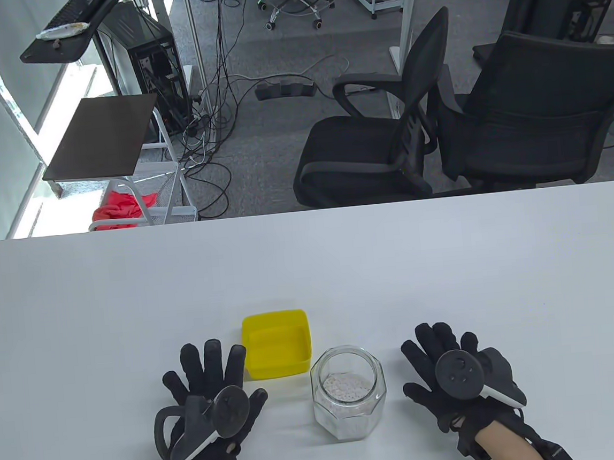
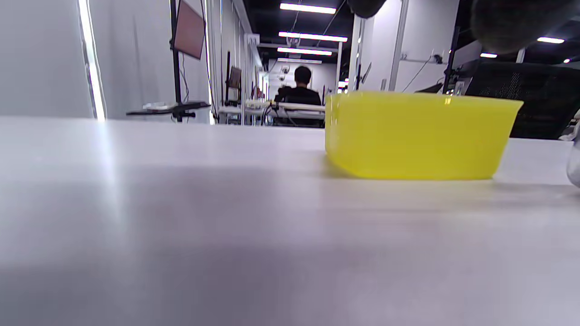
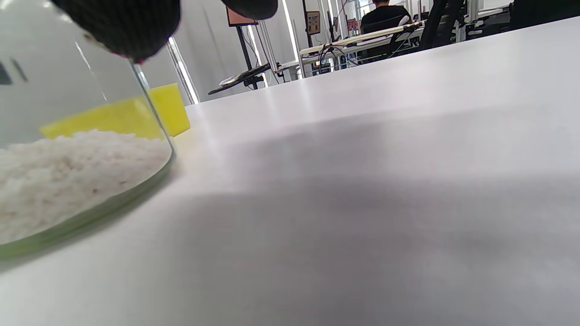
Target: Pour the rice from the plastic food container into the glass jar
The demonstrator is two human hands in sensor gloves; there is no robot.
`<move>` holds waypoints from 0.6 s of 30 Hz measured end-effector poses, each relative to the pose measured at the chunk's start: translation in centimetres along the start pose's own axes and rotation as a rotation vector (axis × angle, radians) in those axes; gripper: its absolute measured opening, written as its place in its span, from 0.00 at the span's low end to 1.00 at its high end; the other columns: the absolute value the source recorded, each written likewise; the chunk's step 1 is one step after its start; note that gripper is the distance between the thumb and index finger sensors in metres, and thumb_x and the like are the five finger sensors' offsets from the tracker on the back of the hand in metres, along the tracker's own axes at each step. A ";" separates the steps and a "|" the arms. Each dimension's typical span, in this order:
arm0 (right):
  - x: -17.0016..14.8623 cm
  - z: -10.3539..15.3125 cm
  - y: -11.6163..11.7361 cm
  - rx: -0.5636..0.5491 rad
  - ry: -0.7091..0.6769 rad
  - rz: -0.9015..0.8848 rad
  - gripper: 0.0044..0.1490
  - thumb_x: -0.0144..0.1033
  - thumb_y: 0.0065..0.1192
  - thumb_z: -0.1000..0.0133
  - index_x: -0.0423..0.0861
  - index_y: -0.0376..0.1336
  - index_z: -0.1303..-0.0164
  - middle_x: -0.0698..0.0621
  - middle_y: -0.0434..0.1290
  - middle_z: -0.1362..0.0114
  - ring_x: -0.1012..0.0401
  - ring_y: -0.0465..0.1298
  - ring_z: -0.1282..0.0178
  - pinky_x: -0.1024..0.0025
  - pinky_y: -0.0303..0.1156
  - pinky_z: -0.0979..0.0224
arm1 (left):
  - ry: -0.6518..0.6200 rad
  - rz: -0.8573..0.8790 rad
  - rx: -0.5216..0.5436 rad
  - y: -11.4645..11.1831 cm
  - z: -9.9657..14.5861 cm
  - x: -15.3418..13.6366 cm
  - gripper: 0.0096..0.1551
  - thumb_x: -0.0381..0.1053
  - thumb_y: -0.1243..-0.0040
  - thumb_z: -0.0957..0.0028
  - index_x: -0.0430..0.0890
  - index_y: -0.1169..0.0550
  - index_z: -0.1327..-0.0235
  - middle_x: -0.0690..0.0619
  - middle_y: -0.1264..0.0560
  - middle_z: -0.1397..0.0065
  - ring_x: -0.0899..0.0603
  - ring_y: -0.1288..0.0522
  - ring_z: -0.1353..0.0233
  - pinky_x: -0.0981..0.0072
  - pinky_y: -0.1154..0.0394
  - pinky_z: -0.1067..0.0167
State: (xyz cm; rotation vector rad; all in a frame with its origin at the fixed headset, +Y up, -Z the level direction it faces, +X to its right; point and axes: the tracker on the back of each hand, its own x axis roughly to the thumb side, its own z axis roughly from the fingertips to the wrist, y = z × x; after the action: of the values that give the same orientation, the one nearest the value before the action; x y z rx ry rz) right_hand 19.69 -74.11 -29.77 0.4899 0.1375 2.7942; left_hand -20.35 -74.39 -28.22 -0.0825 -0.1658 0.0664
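Observation:
A yellow plastic container (image 1: 276, 343) stands upright on the white table (image 1: 311, 272); no rice shows inside it. It fills the right of the left wrist view (image 2: 417, 136) and shows behind the jar in the right wrist view (image 3: 170, 108). A glass jar (image 1: 349, 393) stands upright just right of it, with white rice (image 1: 345, 385) at the bottom; the rice also shows in the right wrist view (image 3: 68, 172). My left hand (image 1: 208, 394) rests flat on the table left of the container, fingers spread, holding nothing. My right hand (image 1: 453, 367) rests flat right of the jar, fingers spread, empty.
Two black office chairs (image 1: 385, 142) stand beyond the table's far edge. A small side shelf (image 1: 103, 135) and a computer tower (image 1: 147, 61) stand at the back left. White tabletop stretches to both sides of the hands and beyond the container.

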 end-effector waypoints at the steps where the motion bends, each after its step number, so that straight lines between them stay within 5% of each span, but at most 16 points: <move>1: 0.0 -0.1 0.3 0.017 0.004 0.008 0.48 0.55 0.61 0.48 0.49 0.50 0.19 0.44 0.38 0.14 0.40 0.34 0.15 0.27 0.27 0.30 | -0.001 -0.009 -0.027 -0.3 -0.1 0.0 0.56 0.81 0.60 0.41 0.56 0.62 0.11 0.41 0.71 0.16 0.19 0.74 0.22 0.18 0.65 0.38; 8: 0.0 -0.4 1.5 0.082 0.020 0.008 0.50 0.59 0.58 0.48 0.49 0.49 0.19 0.44 0.37 0.14 0.40 0.33 0.16 0.27 0.26 0.31 | -0.028 -0.020 -0.149 -1.2 -1.0 1.0 0.62 0.86 0.62 0.46 0.55 0.68 0.14 0.41 0.78 0.19 0.19 0.81 0.26 0.17 0.68 0.38; 18: -0.1 -0.3 1.5 0.070 0.025 0.005 0.51 0.62 0.56 0.48 0.49 0.49 0.18 0.44 0.37 0.14 0.40 0.33 0.16 0.27 0.26 0.31 | -0.094 -0.027 -0.123 -1.4 -1.1 2.4 0.61 0.85 0.63 0.46 0.55 0.68 0.14 0.41 0.77 0.19 0.20 0.79 0.24 0.18 0.65 0.34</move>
State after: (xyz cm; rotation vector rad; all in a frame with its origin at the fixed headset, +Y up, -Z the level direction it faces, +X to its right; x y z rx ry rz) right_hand 19.23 -75.54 -29.90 0.4727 0.2398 2.8092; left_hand -17.75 -75.65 -28.81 -0.2002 -0.2644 0.0331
